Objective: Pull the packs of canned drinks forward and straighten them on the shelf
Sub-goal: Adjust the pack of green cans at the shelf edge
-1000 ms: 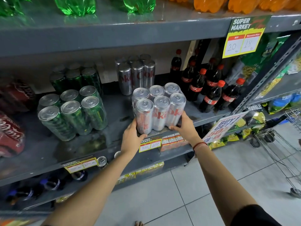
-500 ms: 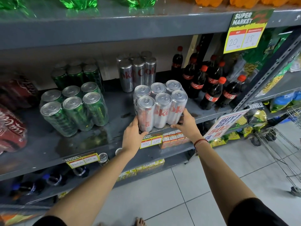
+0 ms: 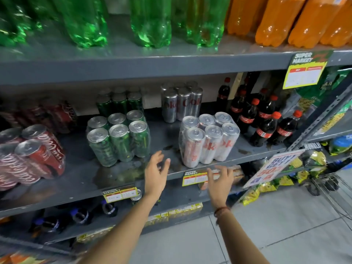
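Note:
A wrapped pack of silver cola cans [image 3: 207,140] stands near the front edge of the grey middle shelf [image 3: 122,176]. My left hand [image 3: 155,173] hovers open just left of it, fingers spread, touching nothing. My right hand [image 3: 219,180] is open below the pack, in front of the shelf lip. A second silver pack [image 3: 181,103] stands further back. A green can pack [image 3: 118,138] sits left of centre with another green pack [image 3: 119,101] behind it. Red cola can packs [image 3: 32,153] lie at the far left.
Small cola bottles with red caps [image 3: 264,121] stand right of the silver pack. Green bottles [image 3: 152,20] and orange bottles [image 3: 285,20] fill the top shelf. Price tags [image 3: 194,178] hang on the shelf lip. A promo sign [image 3: 274,166] and a wire trolley [image 3: 327,181] are at the right.
Both hands have let go of the front silver pack and drawn back toward me, fingers opening. The pack now rests on the shelf. The camera has tilted upward.

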